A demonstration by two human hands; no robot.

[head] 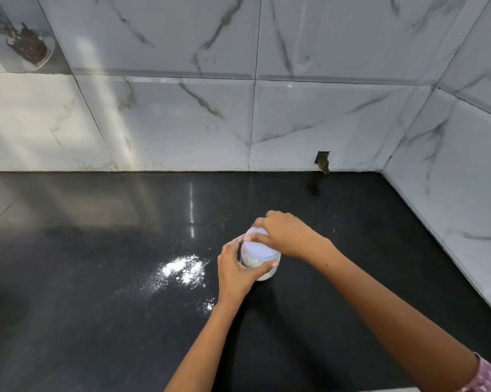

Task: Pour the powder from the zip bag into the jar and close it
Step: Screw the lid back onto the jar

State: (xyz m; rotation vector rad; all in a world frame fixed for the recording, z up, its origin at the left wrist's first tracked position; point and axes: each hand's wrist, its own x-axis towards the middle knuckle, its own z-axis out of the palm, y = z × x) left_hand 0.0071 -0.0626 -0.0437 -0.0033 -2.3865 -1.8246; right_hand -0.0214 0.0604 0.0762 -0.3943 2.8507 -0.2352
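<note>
the right hand [288, 234] sits on top of the lid [259, 246], fingers curled over its far and left rim, gripping it from above. directly under that hand stands the jar [262, 268], upright on the tabletop [97, 321], its long axis running straight up into the palm. the left hand [237, 270] wraps the jar's near left side, thumb across the front, fingers round the back, holding it steady. white powder shows through the jar wall below the lid. both hands touch the jar, the right one above, the left one beside and slightly nearer the person. the lid looks seated flat, so the step in hand is likely the closing twist; it turns about that upright axis while the left hand resists. whether it is fully tight cannot be told. to the left of the left hand, some spilled powder [183, 268] lies on the tabletop. no zip bag is in view.
</note>
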